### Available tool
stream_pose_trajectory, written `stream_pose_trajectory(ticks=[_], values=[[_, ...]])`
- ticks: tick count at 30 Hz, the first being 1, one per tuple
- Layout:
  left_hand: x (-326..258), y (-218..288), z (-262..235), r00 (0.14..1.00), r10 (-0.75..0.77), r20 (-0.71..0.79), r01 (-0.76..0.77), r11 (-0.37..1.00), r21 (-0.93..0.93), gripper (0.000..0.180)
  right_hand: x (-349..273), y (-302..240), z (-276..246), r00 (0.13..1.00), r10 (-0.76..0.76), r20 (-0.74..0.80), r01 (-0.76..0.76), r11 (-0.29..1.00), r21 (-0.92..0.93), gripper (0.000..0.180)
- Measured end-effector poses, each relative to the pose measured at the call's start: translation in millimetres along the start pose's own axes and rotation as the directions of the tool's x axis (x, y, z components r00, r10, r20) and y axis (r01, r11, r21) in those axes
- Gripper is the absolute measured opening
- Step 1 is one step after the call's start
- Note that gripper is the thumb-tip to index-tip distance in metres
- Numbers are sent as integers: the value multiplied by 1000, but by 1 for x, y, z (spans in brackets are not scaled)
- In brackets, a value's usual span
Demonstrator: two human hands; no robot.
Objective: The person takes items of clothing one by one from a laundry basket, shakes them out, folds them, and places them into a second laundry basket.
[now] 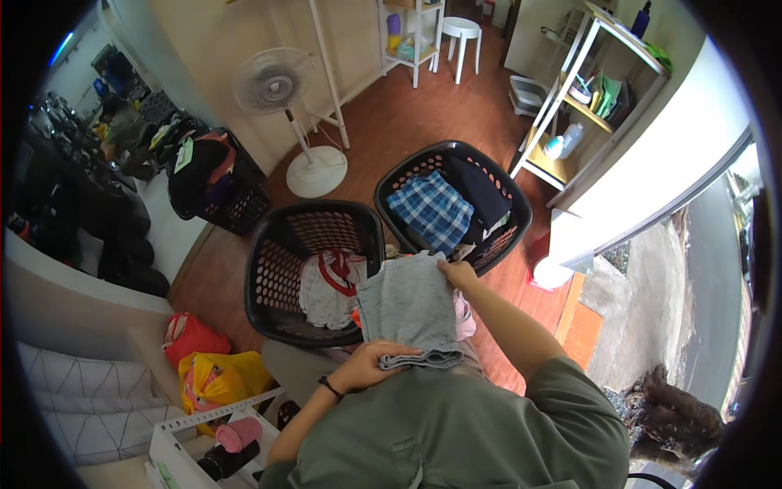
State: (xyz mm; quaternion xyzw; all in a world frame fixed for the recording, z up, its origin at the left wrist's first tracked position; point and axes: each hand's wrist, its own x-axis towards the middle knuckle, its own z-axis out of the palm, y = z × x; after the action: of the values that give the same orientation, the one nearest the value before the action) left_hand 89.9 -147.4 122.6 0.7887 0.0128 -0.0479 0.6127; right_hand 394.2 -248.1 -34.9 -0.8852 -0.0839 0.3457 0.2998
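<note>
A grey knit garment [409, 301], partly folded, lies stretched over my lap; whether it is a shirt or shorts I cannot tell. My left hand [362, 368] grips its near end, where the cloth is doubled into layers. At the far right corner, my right hand [459, 275] pinches the cloth between thumb and fingers. Beyond it on the left stands a black laundry basket [273, 236] with a white and red garment [330, 285] inside. Another black basket [517, 200], to the right, holds blue checked cloth [432, 210] and dark cloth [481, 187]. Pink cloth [464, 316] shows beside the grey garment.
A white standing fan [316, 169] is behind the baskets, with a full clothes basket [244, 208] to its left. Red [194, 336] and yellow bags [228, 379] sit at my left, near a white rack [175, 444]. Shelves [582, 102] and a doorway are on the right.
</note>
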Motion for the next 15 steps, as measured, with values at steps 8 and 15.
stream_pose_trajectory(ticks=[8,15], values=[[-8,-1,-5,999,-7,-53,7,1000,-1,38,-86,-67,-13,368,-788,-494,710,581,-399,18],[31,3,-46,939,-327,109,344,868,-359,41,-75,-47,-40,607,-679,414,433,719,544,44]])
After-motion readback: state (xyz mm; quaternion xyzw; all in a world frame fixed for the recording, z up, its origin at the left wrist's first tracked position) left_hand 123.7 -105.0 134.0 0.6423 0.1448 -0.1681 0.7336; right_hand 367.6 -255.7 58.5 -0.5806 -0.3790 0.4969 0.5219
